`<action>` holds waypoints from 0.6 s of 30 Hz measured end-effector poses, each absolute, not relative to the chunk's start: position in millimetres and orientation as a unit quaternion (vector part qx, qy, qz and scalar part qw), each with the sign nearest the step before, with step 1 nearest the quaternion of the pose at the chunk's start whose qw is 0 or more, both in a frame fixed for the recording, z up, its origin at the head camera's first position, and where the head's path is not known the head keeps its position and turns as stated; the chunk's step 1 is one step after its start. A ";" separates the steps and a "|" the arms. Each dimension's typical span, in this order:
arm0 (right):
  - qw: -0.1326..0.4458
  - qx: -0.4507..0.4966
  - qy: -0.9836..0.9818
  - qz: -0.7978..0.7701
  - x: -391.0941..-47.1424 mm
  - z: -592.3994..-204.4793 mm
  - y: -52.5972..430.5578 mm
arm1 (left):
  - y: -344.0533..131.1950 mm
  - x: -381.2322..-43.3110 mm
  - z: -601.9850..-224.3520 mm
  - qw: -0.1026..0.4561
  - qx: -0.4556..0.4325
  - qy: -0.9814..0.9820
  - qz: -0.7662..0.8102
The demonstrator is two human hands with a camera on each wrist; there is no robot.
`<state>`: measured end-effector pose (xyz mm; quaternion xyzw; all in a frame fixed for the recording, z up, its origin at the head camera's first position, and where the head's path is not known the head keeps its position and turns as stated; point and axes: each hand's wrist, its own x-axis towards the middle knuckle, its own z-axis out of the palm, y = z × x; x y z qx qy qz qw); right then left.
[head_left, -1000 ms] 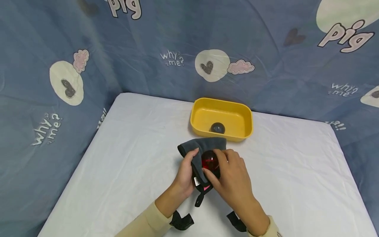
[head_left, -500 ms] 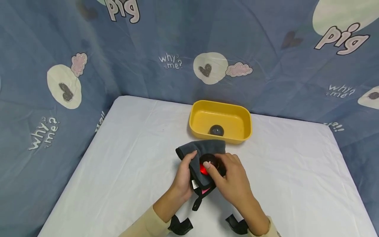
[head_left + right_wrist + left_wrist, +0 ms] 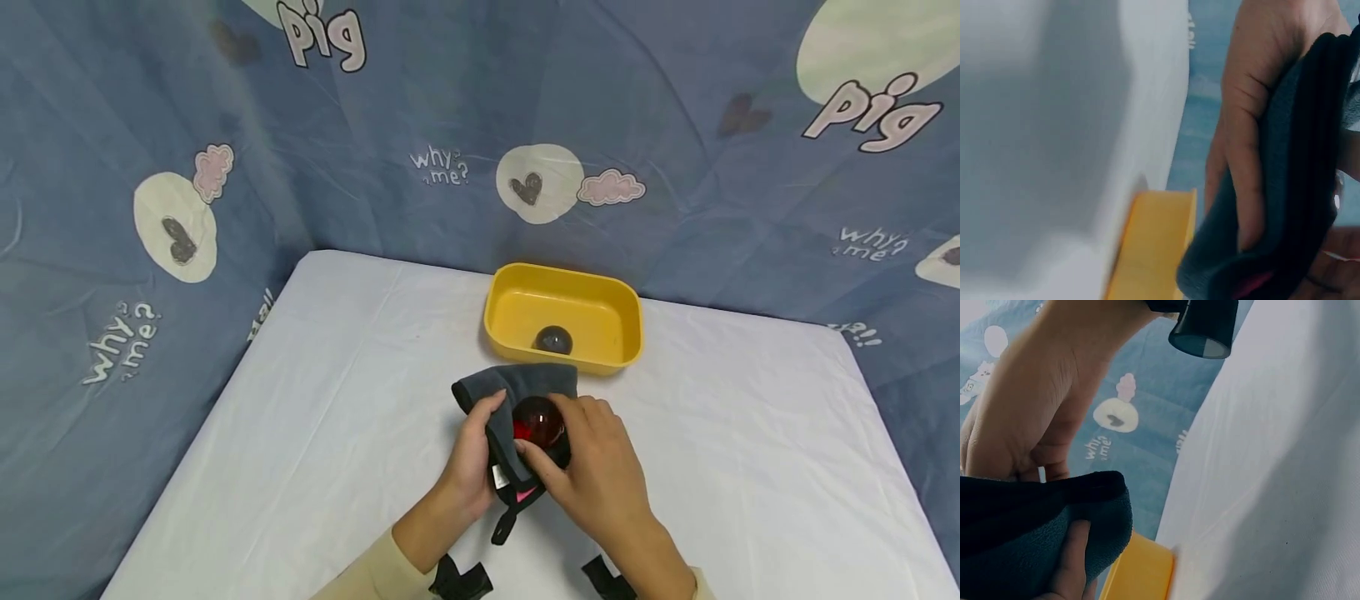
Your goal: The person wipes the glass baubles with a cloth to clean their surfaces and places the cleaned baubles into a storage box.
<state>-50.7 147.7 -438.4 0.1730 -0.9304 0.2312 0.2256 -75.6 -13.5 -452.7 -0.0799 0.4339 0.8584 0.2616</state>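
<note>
My left hand grips a folded grey cloth with black edging, its thumb lying along the front. A see-through dark red ball sits against the cloth. My right hand holds this ball between thumb and fingers, the thumb at its lower left edge. Below hang a black loop and a small white label; a bit of pink shows at the cloth's lower edge. In the left wrist view the cloth hides the ball; in the right wrist view the cloth covers most of it.
Just beyond the hands stands a yellow tray, with a dark grey ball inside near its front wall. White cloth covers the table. Blue printed fabric hangs behind and at the sides. Black straps stick out at the wrists.
My right thumb has slid up over the ball and back down to its lower left edge. Both hands stay at the same spot before the tray; the head view has shifted slightly.
</note>
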 end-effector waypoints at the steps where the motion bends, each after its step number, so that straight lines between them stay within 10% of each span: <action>1: 0.229 0.167 -0.929 0.238 -50.9 -439.7 146.9 | -13.5 -75.5 -452.7 0.261 -0.081 0.433 0.859; 11: 0.150 0.066 -0.941 0.295 -54.4 -438.7 136.5 | -19.5 -75.2 -456.2 0.261 -0.085 0.431 0.859; 18: 0.132 0.165 -0.944 0.252 -46.4 -432.2 149.5 | -22.3 -77.5 -456.0 0.248 -0.075 0.436 0.862</action>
